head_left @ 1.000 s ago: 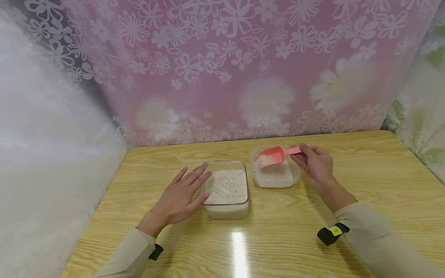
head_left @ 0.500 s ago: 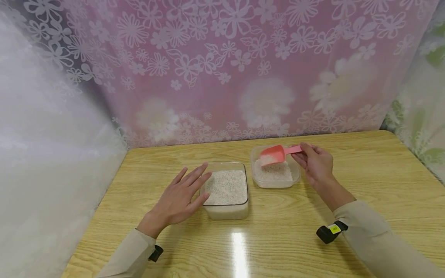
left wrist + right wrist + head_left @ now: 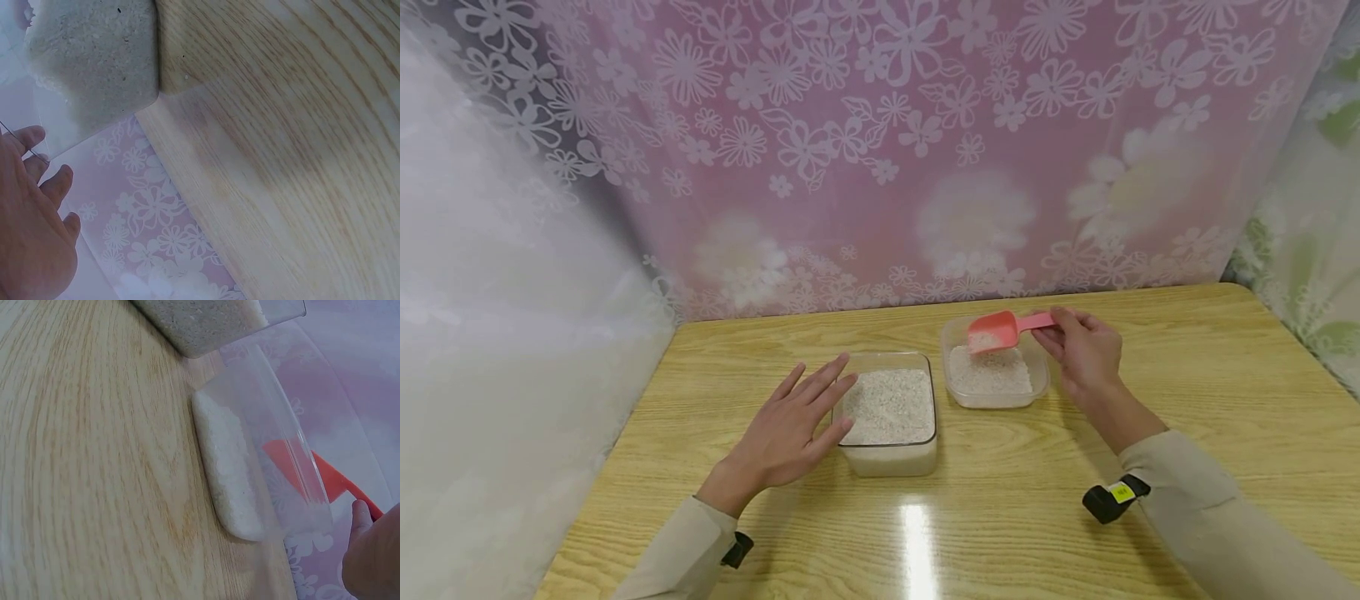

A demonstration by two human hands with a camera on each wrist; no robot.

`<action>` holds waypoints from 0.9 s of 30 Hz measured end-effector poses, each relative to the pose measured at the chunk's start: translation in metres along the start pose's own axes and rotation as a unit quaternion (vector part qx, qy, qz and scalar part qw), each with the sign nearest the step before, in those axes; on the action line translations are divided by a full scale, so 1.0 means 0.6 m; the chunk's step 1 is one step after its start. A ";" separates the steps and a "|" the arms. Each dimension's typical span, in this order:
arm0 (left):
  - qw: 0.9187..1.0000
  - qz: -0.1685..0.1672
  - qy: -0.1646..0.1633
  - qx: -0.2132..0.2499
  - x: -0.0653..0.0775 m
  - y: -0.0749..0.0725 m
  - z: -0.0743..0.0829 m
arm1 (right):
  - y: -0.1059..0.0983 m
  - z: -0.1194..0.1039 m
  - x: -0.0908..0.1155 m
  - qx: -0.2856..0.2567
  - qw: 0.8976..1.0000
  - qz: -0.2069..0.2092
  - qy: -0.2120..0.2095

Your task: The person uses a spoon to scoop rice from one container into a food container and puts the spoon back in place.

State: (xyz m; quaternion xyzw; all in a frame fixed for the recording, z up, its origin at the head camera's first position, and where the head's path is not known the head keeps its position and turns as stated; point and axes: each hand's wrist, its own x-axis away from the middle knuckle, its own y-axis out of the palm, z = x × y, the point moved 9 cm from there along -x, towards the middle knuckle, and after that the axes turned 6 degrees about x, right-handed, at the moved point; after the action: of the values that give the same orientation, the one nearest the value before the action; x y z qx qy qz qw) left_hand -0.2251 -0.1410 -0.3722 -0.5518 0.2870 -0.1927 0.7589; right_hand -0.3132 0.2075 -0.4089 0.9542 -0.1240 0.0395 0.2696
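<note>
My right hand (image 3: 1086,354) pinches the handle of a pink scoop (image 3: 1006,330), which carries some rice in its front end. The scoop is over a low clear plastic container (image 3: 951,379) holding a layer of rice (image 3: 992,377). In the right wrist view the scoop (image 3: 294,465) shows through the container's wall, its front end below the rim. My left hand (image 3: 790,429) has its fingers spread, fingertips at the left rim of a taller clear container (image 3: 886,360) nearly full of rice (image 3: 891,408). In the left wrist view, fingertips (image 3: 57,181) lie along that container's edge.
Both containers stand on a light wood-grain table (image 3: 1000,517), the taller one nearer and to the left. A pink flowered curtain (image 3: 880,167) hangs behind the table's back edge. Pale sheets (image 3: 512,333) close off the left and right sides.
The scoop has shifted slightly right over the low container, and less rice shows in it. My left hand stays at the taller container's rim.
</note>
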 end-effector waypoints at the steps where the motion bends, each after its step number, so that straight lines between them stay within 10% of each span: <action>1: 1.000 0.000 0.000 0.001 0.000 -0.001 0.001 | -0.002 -0.003 0.000 0.003 1.000 0.004 -0.005; 27: 1.000 0.001 0.000 0.000 0.001 0.000 0.002 | -0.017 -0.075 0.025 0.142 0.982 0.008 -0.125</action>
State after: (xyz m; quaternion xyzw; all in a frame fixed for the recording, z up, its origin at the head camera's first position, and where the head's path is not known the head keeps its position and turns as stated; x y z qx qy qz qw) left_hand -0.2238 -0.1403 -0.3718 -0.5520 0.2874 -0.1921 0.7588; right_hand -0.2966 0.2365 -0.3740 0.9791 -0.1575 -0.0611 0.1131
